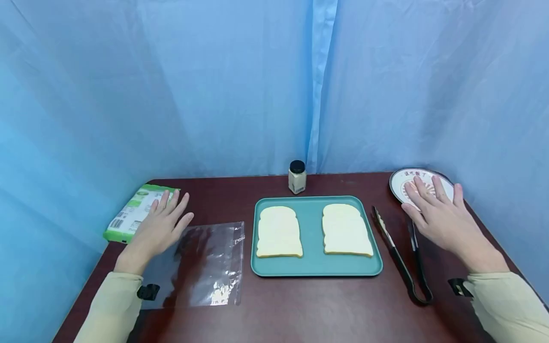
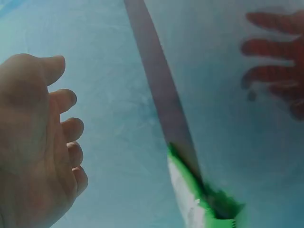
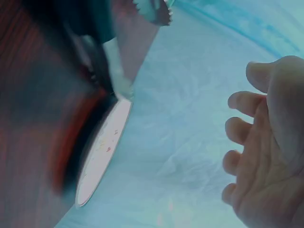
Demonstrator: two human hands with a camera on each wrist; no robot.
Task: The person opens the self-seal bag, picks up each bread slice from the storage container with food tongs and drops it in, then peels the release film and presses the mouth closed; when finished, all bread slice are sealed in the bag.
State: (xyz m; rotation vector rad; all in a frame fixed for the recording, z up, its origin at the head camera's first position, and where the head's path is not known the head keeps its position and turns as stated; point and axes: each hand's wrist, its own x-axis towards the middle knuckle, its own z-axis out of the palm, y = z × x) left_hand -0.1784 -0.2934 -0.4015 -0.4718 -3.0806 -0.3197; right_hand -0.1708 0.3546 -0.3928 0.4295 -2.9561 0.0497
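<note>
My left hand (image 1: 160, 226) is spread with fingers straight and holds nothing. It is nearest to a green and white packet (image 1: 136, 209) and a clear plastic bag (image 1: 210, 267) lying flat. In the left wrist view the fingers look relaxed, apart from the packet (image 2: 187, 190). My right hand (image 1: 446, 224) is likewise spread and bare, overlapping a white plate (image 1: 403, 180) with a dark rim and a pair of black-handled tongs (image 1: 403, 267) in the head view. Two slices of white bread, a left slice (image 1: 279, 232) and a right slice (image 1: 346, 229), lie on a teal tray (image 1: 310, 267).
A small jar (image 1: 297, 177) with a black lid stands behind the tray near the table's back edge. The dark red table (image 1: 309, 305) is bounded by a blue curtain (image 1: 240, 95) at the back and sides.
</note>
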